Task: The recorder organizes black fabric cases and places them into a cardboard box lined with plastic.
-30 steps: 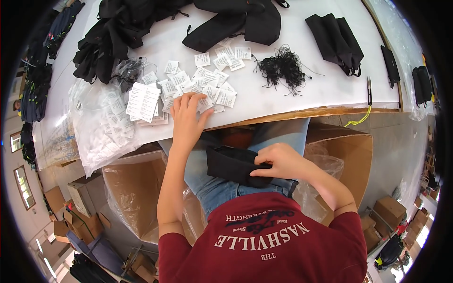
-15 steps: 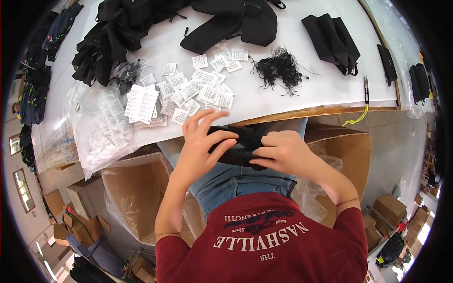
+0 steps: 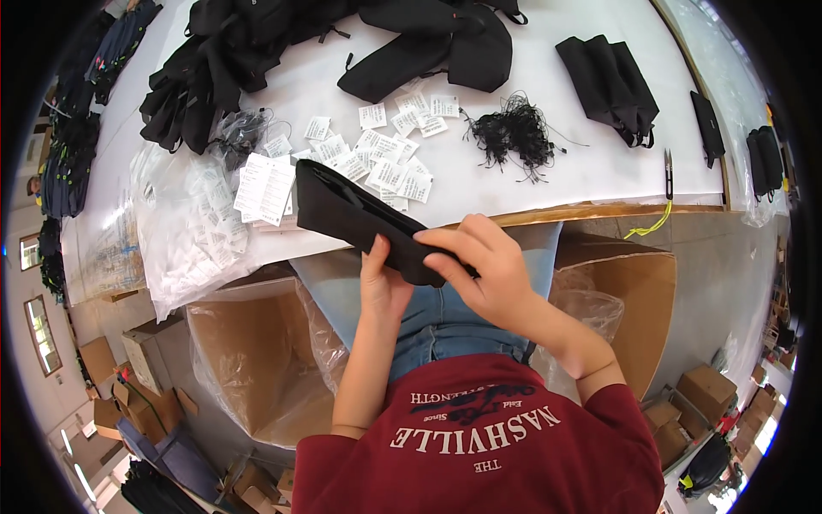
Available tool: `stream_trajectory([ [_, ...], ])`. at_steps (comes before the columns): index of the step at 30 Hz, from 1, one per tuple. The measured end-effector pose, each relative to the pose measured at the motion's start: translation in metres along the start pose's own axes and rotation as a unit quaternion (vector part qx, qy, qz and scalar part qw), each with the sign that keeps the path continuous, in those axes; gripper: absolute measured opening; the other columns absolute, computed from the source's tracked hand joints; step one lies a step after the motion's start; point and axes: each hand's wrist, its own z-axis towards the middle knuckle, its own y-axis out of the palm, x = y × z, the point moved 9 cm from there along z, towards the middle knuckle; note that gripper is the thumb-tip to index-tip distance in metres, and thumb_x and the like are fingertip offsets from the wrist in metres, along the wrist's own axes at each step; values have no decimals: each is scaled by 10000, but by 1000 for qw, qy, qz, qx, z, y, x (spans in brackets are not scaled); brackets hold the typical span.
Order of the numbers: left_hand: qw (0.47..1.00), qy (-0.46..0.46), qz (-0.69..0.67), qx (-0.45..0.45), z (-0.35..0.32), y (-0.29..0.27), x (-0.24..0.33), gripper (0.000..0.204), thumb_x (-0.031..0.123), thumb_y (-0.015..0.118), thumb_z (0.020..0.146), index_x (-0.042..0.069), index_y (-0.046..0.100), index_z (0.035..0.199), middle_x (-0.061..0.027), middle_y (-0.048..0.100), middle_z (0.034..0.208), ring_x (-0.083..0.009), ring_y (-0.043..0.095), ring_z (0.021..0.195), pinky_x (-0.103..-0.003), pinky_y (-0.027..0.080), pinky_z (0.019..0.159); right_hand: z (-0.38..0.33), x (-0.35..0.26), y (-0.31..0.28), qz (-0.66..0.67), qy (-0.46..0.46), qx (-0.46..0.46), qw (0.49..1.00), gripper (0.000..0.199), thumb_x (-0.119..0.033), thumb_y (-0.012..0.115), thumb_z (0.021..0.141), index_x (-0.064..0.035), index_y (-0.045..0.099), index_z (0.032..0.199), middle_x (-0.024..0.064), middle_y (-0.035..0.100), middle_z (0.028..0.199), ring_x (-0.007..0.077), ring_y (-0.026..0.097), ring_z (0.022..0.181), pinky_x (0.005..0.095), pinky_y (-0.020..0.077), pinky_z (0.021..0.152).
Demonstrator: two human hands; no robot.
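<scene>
A flat black fabric pouch (image 3: 342, 206) is tilted across the table's front edge, its long slit facing up and slightly parted. My left hand (image 3: 385, 283) grips its lower side, with the thumb on the near face and the other fingers hidden behind. My right hand (image 3: 492, 265) pinches the pouch's right end between thumb and fingers. Just beyond it lie many loose white printed tags (image 3: 385, 158) and a stack of larger white cards (image 3: 264, 188), partly covered by the pouch. A tangle of black tag strings (image 3: 514, 137) rests to their right.
Black pouches (image 3: 205, 77) pile up at the back left, with more black pouches (image 3: 608, 86) at the right. Thread snips (image 3: 669, 176) with a yellow cord lie near the front edge. A clear bag of tags (image 3: 193, 223) hangs over the left edge. Open cardboard boxes (image 3: 248, 343) flank my legs.
The pouch, earlier bunched low between both hands, is now stretched out toward the upper left over the tags. My left hand has moved down and taken hold underneath it.
</scene>
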Motion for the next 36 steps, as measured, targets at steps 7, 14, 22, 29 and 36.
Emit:
stream_trajectory([
  [7,998,50,-18,-23,13,2,29,356,329,583,905,37,582,1110,-125,651,1020,-280,627,946,-413,506,871,-17,23,-1,126,129,52,982,216,4,565,858,-49,605,1063,80,498,816,185,508,685,284,425,587],
  [14,998,59,13,-3,12,-2,34,418,161,639,871,44,472,1235,-76,595,1090,-212,596,978,-349,513,858,-31,33,10,225,177,26,958,236,40,549,853,-53,612,1060,47,511,864,123,511,712,231,426,605],
  [22,998,65,22,-1,13,-6,36,432,125,640,858,25,461,1239,-93,596,1086,-222,605,971,-346,520,851,-25,29,4,231,183,-34,955,207,6,590,819,-40,623,1019,54,550,912,143,528,785,253,423,679],
  [29,991,34,123,-50,-1,35,22,511,64,708,754,-30,488,1206,-129,616,1072,-230,630,934,-333,521,849,17,24,-12,219,145,-13,965,277,-29,609,809,-45,579,1084,61,567,942,167,557,873,280,449,765],
  [36,979,-70,157,-108,-8,47,-6,502,45,731,696,-20,548,1159,-93,639,1042,-193,634,924,-313,515,839,21,31,-16,219,151,54,962,299,8,586,792,-43,557,1086,62,609,959,160,600,858,284,442,753],
])
